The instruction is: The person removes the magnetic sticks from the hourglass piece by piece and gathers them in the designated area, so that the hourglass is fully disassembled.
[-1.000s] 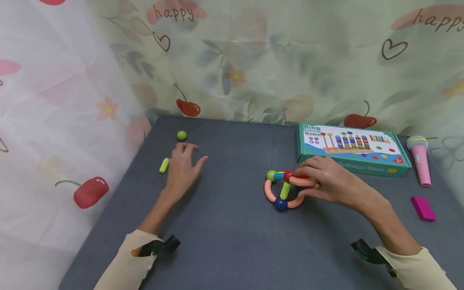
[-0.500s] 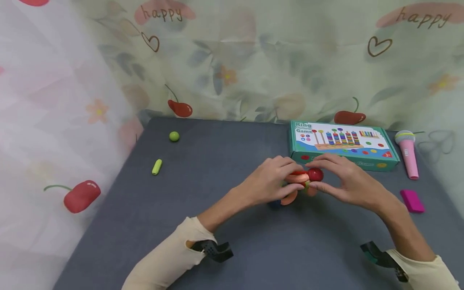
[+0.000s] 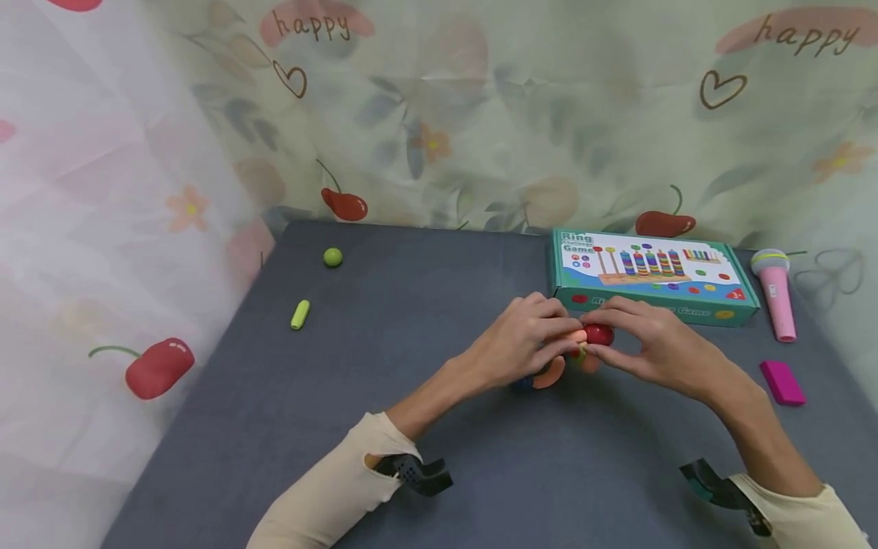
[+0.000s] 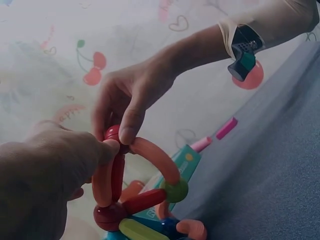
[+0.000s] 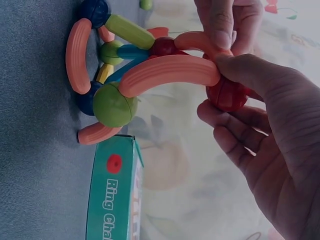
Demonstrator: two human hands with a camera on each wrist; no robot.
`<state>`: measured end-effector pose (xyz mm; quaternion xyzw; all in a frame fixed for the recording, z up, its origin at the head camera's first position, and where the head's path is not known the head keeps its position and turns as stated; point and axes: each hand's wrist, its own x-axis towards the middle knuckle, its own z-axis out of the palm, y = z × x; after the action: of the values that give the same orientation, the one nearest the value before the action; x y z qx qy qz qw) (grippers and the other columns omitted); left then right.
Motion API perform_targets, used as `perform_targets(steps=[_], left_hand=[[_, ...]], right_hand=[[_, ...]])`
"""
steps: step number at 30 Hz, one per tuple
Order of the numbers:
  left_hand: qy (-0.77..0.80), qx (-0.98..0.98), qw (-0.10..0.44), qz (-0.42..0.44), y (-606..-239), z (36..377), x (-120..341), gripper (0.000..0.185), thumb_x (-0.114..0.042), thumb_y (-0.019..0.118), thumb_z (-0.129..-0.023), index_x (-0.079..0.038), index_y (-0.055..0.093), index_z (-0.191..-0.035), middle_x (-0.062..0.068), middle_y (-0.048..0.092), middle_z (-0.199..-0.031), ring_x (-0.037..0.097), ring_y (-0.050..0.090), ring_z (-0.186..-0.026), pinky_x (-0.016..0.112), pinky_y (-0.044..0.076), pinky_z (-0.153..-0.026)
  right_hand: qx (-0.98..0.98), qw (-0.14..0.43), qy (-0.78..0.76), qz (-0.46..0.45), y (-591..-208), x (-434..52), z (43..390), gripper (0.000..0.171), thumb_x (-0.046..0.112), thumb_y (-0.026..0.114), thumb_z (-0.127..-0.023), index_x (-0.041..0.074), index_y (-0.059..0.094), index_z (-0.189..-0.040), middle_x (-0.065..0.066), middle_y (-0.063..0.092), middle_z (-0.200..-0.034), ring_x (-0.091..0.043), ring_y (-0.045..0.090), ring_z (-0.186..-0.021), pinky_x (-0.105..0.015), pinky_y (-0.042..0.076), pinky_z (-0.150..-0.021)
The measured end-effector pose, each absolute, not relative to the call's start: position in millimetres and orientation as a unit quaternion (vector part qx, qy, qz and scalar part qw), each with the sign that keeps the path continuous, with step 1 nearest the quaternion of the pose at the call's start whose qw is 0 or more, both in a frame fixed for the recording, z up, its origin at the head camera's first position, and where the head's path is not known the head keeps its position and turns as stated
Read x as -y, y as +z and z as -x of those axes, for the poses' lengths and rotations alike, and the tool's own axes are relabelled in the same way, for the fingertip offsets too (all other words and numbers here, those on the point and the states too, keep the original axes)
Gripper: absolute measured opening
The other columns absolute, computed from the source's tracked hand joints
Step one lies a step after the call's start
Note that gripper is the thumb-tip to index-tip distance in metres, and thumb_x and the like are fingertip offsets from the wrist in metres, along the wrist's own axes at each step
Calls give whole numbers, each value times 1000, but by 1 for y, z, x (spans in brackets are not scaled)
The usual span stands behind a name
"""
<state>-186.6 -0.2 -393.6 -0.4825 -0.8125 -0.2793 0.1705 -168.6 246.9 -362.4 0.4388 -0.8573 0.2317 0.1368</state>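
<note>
A magnetic ball-and-stick structure stands on the table, mostly behind my hands in the head view. Topmost is a red ball [image 3: 600,334], which my right hand [image 3: 655,343] grips between thumb and fingers. My left hand [image 3: 514,343] pinches an orange curved stick [image 4: 102,181] close to that ball; the two hands nearly meet. From the ball another orange curved stick [image 5: 170,71] arches down to a green ball [image 5: 115,105]. Lower parts include a dark red ball [image 4: 110,216], a blue ball [image 5: 94,11], a lime stick [image 5: 131,32] and blue sticks.
Away to the left lie a loose green ball [image 3: 332,257] and a short lime stick [image 3: 300,314]. Behind my right hand sits a teal game box [image 3: 655,278]. A pink toy microphone [image 3: 777,297] and a magenta block [image 3: 783,383] lie at the right.
My left hand has come from beside the loose green ball over to the structure and now pinches a curved stick. My right hand has stayed at the structure, now on the upper red ball.
</note>
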Motion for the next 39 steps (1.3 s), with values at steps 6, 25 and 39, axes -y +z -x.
perform_targets(steps=[6, 25, 39], left_hand=[[-304, 810, 151, 478, -392, 188, 1, 23, -21, 69, -101, -14, 79, -121, -1, 75, -110, 14, 56, -93, 24, 42, -84], [-405, 824, 74, 388, -396, 193, 32, 23, -17, 60, -104, -12, 71, -124, 2, 70, -117, 15, 59, -101, 25, 45, -91], [-466, 822, -11, 329, -404, 196, 34, 24, -5, 42, -111, -9, 56, -131, 12, 69, -118, 20, 72, -104, 32, 63, -91]], right_hand=[[853, 136, 238, -444, -362, -247, 171, 58, -2, 94, -66, 9, 74, -119, 1, 71, -107, -4, 61, -89, -5, 48, -78], [856, 136, 219, -447, -363, -249, 173, 56, -3, 93, -66, 6, 75, -118, -1, 71, -107, -6, 63, -85, -5, 49, -74], [860, 132, 211, -445, -361, -250, 172, 57, -2, 94, -65, 6, 75, -118, -1, 71, -106, -7, 63, -85, -5, 49, -73]])
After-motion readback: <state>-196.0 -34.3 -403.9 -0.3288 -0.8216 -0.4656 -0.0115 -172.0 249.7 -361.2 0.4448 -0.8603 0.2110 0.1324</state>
